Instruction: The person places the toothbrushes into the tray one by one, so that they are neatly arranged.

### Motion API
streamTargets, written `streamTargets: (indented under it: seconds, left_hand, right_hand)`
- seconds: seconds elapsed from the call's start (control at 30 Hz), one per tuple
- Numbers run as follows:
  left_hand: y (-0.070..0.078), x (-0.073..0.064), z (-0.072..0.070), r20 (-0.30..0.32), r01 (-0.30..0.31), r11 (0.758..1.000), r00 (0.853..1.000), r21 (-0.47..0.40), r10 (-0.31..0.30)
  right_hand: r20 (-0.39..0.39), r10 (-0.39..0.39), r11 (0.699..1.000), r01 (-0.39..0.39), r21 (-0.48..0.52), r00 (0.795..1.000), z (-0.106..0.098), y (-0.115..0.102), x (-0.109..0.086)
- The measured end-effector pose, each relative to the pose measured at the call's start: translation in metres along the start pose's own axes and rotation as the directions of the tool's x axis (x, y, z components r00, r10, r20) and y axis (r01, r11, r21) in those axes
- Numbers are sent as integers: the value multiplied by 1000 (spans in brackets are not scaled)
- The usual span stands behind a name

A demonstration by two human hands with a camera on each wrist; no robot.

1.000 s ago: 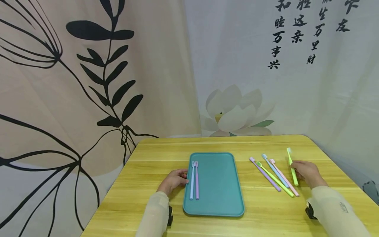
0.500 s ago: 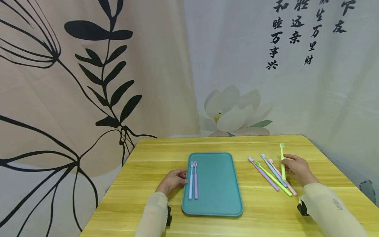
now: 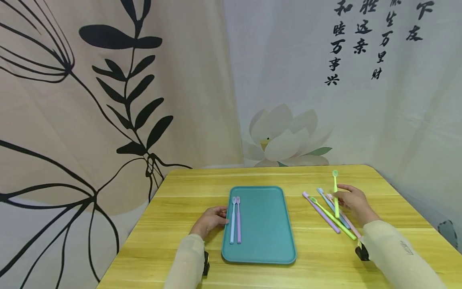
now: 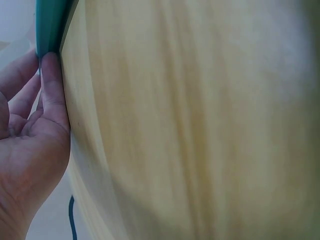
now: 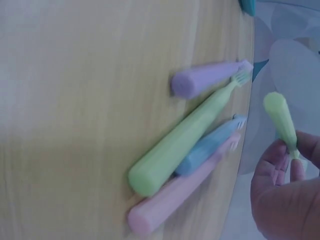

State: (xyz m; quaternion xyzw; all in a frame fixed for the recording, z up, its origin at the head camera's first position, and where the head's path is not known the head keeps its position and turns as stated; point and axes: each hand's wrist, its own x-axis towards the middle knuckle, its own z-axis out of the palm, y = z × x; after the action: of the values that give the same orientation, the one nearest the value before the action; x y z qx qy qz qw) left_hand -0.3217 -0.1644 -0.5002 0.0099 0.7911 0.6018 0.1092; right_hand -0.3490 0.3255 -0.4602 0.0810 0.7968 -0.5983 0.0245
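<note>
My right hand [image 3: 351, 200] pinches a light green toothbrush [image 3: 335, 180] between thumb and fingers, its head pointing up and away. The brush is raised over a loose group of toothbrushes: a purple one [image 3: 323, 214], another green one [image 3: 343, 226], a blue one [image 5: 205, 150] and a pink one [image 5: 180, 195]. At the left, my left hand [image 3: 209, 220] holds the side edge of a teal tray [image 3: 265, 224], thumb and fingertips at the rim. Inside the tray, a pale blue toothbrush [image 3: 232, 222] and a purple toothbrush [image 3: 239, 222] lie side by side, heads away from me.
A wooden table [image 3: 195, 188] carries everything. Behind it hangs a curtain [image 3: 202, 100] printed with leaves, a lotus and black writing. Bare tabletop lies between the tray and the loose toothbrushes.
My right hand has carried the green toothbrush leftward and slightly away from me, from right of the loose brushes to over them. The left hand stays on the tray edge.
</note>
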Motion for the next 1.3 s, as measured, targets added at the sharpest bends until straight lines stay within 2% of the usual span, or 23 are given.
streamTargets:
  seconds: [0.23, 0.47, 0.87, 1.3]
  left_hand:
    - [2, -1, 1, -4, 11, 1000, 1000, -5, -11]
    - [2, -1, 1, -3, 7, 1000, 1000, -5, -7]
    - [1, 0, 1, 11, -4, 1000, 1000, -10, 5]
    - [2, 0, 1, 1, 2, 1000, 1000, -1, -2]
  right_hand:
    - [49, -3, 994, -2, 112, 999, 14, -8, -3]
    - [44, 0, 986, -7, 167, 999, 31, -17, -3]
    - [63, 2, 990, -11, 143, 998, 49, -26, -9]
    - [101, 11, 984, -29, 176, 995, 72, -28, -8]
